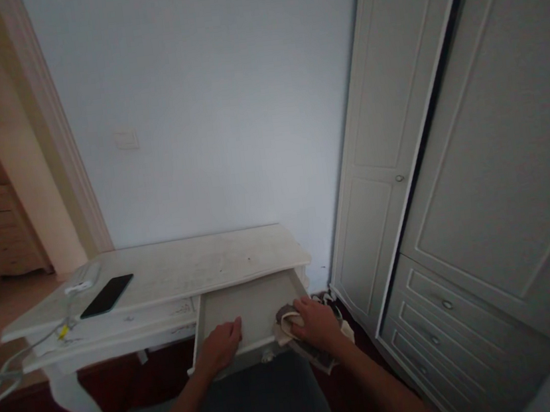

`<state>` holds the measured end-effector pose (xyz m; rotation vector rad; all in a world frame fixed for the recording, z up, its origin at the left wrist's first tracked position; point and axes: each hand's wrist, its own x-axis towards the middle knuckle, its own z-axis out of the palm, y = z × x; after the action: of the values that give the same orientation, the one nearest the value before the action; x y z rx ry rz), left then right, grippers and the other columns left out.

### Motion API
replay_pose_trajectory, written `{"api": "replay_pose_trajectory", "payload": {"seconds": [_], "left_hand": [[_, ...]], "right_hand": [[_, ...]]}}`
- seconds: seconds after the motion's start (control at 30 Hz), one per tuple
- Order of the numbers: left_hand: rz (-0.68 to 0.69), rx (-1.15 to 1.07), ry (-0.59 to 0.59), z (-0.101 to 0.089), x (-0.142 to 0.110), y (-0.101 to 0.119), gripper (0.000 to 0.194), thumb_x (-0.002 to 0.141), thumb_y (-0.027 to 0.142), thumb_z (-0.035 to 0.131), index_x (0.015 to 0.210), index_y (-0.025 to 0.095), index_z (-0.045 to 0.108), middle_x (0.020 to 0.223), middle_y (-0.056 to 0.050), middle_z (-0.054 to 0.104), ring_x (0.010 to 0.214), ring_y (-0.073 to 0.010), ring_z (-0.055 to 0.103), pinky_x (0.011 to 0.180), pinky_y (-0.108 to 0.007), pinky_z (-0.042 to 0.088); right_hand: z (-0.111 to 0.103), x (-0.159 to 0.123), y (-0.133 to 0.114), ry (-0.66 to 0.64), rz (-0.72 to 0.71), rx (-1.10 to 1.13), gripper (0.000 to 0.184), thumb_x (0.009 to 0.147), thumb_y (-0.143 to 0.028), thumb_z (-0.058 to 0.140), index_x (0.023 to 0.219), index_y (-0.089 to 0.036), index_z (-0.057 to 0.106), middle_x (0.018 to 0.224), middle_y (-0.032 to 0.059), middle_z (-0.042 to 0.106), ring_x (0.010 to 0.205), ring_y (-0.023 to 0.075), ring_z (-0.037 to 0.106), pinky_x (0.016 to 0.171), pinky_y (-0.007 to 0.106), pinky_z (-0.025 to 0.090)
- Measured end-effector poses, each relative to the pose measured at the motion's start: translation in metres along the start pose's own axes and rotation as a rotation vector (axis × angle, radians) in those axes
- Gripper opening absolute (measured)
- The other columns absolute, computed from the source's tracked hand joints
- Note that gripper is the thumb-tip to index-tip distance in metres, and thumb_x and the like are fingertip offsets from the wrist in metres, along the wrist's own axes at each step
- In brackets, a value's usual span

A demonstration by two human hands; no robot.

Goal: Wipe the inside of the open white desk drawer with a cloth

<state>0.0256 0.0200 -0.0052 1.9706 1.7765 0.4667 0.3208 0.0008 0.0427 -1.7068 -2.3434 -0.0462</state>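
A pulled-out drawer (252,308) of the white table shows its bare grey-white bottom. My left hand (221,346) is closed over its front edge near the left corner, fingers curled inward. In my right hand (316,321) a crumpled grey and beige cloth (287,321) is gripped at the drawer's front right corner. Part of that cloth hangs down outside the drawer front, and my fingers hide some of it. A round knob (267,355) sits on the drawer front between my hands.
On the white table (201,258) lie a black phone (107,296) and a white device (83,276) with a cable running off the left side. A pale wardrobe (373,154) with drawers stands close on the right. Dark patterned items (327,298) lie behind my right hand.
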Motion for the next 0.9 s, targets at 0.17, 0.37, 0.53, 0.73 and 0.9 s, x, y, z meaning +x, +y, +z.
{"api": "replay_pose_trajectory", "payload": {"seconds": [0.17,0.37,0.53,0.73,0.9], "left_hand": [[0.055,-0.110,0.017,-0.002,0.005,-0.011,0.074,0.100,0.069,0.019,0.106,0.024,0.077,0.101,-0.010,0.082,0.104,-0.0263,0.073,0.099,-0.038,0.053],[0.110,-0.113,0.064,-0.011,0.007,-0.026,0.064,0.092,0.070,0.043,0.126,0.025,0.073,0.122,-0.009,0.079,0.122,-0.0288,0.066,0.113,-0.040,0.048],[0.111,-0.044,0.029,-0.003,0.002,-0.016,0.068,0.102,0.063,0.023,0.111,0.023,0.077,0.117,-0.011,0.080,0.115,-0.0271,0.070,0.104,-0.038,0.049],[0.095,0.072,0.016,0.004,-0.004,0.001,0.059,0.098,0.063,0.035,0.087,0.021,0.074,0.095,-0.013,0.078,0.094,-0.0293,0.071,0.085,-0.038,0.048],[0.087,0.031,-0.022,0.000,0.000,0.000,0.066,0.100,0.064,0.025,0.088,0.021,0.074,0.099,-0.012,0.079,0.096,-0.0271,0.072,0.086,-0.036,0.049]], "right_hand": [[0.017,0.012,-0.087,0.016,-0.207,0.088,0.043,0.086,-0.056,0.068,0.116,-0.025,0.067,0.109,0.0056,0.071,0.097,0.0269,0.069,0.075,0.033,0.047],[0.030,0.011,-0.138,0.078,-0.236,0.237,0.047,0.090,-0.054,0.070,0.132,-0.035,0.064,0.117,0.0056,0.072,0.102,0.0283,0.067,0.077,0.035,0.048],[0.029,0.004,-0.097,0.025,-0.183,0.159,0.038,0.085,-0.054,0.074,0.116,-0.031,0.070,0.114,0.0063,0.069,0.102,0.0277,0.067,0.076,0.034,0.048],[0.011,-0.005,0.000,0.020,0.075,0.029,0.031,0.092,-0.048,0.066,0.115,-0.027,0.068,0.115,0.0062,0.066,0.096,0.0229,0.068,0.074,0.029,0.043],[0.006,-0.007,0.019,0.055,0.157,-0.024,0.026,0.094,-0.045,0.064,0.110,-0.026,0.068,0.114,0.0072,0.067,0.100,0.0242,0.069,0.074,0.029,0.044]]}}
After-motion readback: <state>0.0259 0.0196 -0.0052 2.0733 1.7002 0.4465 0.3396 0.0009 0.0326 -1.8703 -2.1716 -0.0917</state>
